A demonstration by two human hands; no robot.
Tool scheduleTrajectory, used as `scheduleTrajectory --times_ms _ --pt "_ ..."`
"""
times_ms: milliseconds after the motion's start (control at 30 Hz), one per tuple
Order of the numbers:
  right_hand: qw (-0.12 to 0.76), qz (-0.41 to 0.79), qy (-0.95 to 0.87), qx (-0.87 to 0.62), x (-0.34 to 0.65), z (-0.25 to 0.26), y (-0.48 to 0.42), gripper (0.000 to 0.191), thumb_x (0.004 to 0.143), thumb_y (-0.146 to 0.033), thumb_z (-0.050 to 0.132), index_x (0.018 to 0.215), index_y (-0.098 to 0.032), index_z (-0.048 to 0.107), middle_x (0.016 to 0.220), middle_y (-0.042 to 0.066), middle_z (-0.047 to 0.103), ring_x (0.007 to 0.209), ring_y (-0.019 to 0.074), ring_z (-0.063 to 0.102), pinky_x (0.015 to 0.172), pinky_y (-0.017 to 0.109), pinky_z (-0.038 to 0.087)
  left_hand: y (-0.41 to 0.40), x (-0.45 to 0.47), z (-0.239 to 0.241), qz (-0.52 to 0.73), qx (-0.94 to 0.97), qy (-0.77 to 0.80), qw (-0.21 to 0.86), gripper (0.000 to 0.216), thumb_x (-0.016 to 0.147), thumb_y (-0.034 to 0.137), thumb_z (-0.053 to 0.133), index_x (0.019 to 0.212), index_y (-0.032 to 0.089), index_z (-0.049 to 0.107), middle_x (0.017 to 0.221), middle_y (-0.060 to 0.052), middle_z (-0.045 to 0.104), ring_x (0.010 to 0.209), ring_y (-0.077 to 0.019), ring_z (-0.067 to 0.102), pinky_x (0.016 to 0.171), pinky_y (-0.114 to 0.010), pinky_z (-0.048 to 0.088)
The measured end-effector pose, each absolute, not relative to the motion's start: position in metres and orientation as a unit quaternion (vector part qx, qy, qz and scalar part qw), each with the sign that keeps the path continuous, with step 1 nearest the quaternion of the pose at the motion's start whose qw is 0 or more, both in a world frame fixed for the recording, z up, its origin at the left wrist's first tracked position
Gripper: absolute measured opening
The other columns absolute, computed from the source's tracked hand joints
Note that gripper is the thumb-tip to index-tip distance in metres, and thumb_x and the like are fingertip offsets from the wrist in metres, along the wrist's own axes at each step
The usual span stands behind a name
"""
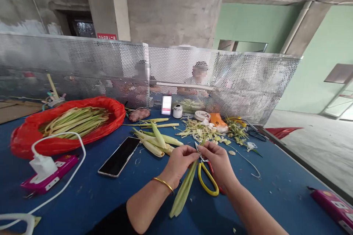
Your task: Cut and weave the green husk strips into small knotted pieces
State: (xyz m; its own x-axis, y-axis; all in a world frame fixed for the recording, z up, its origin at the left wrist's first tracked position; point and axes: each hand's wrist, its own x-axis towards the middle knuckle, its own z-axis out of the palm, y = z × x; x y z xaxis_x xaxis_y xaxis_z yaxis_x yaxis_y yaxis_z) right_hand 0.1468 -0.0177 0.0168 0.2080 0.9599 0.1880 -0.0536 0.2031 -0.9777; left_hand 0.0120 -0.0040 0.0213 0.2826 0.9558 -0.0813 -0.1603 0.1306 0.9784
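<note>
Pinched between the fingertips of my left hand [179, 165] is a folded pale-green corn husk [184, 192], its wide end hanging down toward me. My right hand [217, 163] is closed at the husk's top end, fingertips almost touching the left ones. Under the right hand, scissors [208, 183] with one yellow and one red handle lie on the blue table [154, 191], blades partly covered by the fingers. Just beyond my hands is a small pile of unpeeled-looking husk bundles [157, 141]. Scraps of husk [198, 130] are scattered behind the right hand.
A red plastic bag [116, 114] full of long husk strips [79, 121] stands at left. Near it lie a black phone [120, 157] and a purple power strip [49, 176] with a white charger. A perforated metal screen [176, 62] runs behind; people sit beyond it.
</note>
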Motion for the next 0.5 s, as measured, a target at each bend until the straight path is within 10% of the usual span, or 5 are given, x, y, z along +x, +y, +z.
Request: scheduleTrajectory --times_ms 500 --pt "0.565 0.389 -0.518 -0.512 0.1449 0.0115 -0.0174 0.028 0.073 -0.043 0.067 0.065 -0.017 0.065 0.054 -0.003 0.049 0.054 0.0119 0.041 0.053 0.024 0.033 -0.0035 0.0161 0.0168 0.494 0.403 0.422 0.645 0.03 0.058 0.033 0.08 0.076 0.017 0.063 0.073 -0.001 0.064 0.07 -0.0146 0.059 0.055 -0.022 0.044"
